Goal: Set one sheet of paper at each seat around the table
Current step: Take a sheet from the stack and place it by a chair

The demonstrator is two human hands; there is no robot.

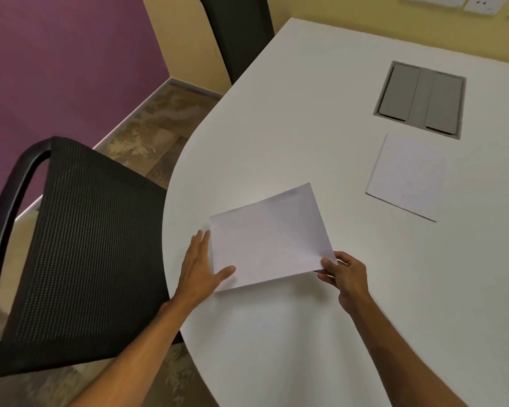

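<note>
One sheet (407,177) already lies at frame right on the desk (306,113), while the flat open left hand (199,267) and pinching right hand (346,276) set another sheet (269,240) by the mesh chair (80,245).

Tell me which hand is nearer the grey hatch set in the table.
The right hand. It pinches the near sheet's right corner, on the hatch's side. The left hand lies flat on the sheet's left edge, by the table's rim, farther off.

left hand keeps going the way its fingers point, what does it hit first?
Likely nothing: the left hand points up along the held sheet's left edge, over bare table. Height above the table is unclear.
</note>
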